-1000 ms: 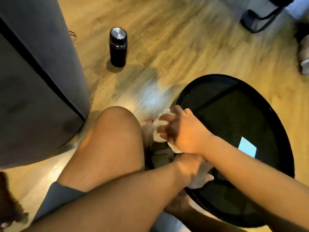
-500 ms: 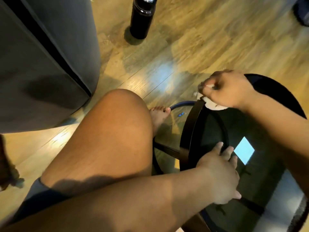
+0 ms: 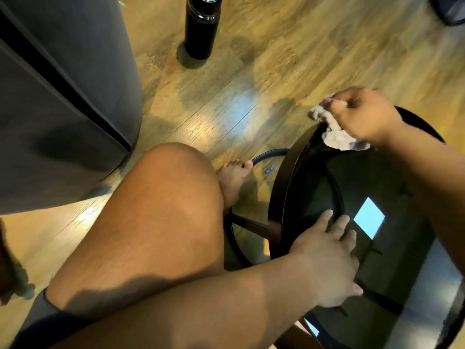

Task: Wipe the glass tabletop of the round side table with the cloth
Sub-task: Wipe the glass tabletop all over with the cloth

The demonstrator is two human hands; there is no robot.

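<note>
The round side table [image 3: 278,197] has a black frame and a dark glass top that mirrors a bright window patch. It fills the lower right of the head view. My right hand [image 3: 364,114] grips a crumpled white cloth [image 3: 334,137] at the table's far left rim; the cloth touches the glass there. My left hand [image 3: 329,263] lies flat on the near left part of the glass with its fingers spread.
A black flask [image 3: 200,26] with a steel cap stands on the wooden floor beyond the table. A grey upholstered seat [image 3: 57,96] fills the left side. My bare knee [image 3: 161,197] and foot [image 3: 235,177] are close to the table's left rim.
My right hand carried the cloth from the near left rim to the far left rim. My left hand came to rest flat on the glass and has stayed there.
</note>
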